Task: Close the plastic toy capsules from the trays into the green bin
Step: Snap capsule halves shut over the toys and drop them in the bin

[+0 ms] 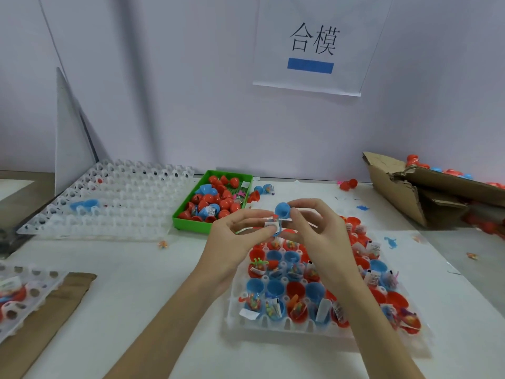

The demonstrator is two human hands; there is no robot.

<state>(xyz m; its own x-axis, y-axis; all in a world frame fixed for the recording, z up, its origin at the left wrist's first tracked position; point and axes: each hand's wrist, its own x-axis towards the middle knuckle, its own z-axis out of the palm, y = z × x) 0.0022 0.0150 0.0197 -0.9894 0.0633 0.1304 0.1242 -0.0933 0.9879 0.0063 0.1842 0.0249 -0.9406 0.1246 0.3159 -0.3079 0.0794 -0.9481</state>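
Table [142,291] holds our full tray [276,328] and, behind it, the green bin [188,224]. Above the tray, our left hand [235,236] and right hand [317,231] pinch one blue capsule [282,210].

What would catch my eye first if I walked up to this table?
Probably the two hands at the centre: the right hand and the left hand pinch a blue capsule between them. Below them lies a clear tray crowded with red and blue capsule halves and tiny toys. Behind the left hand sits a green bin heaped with mostly red capsules.
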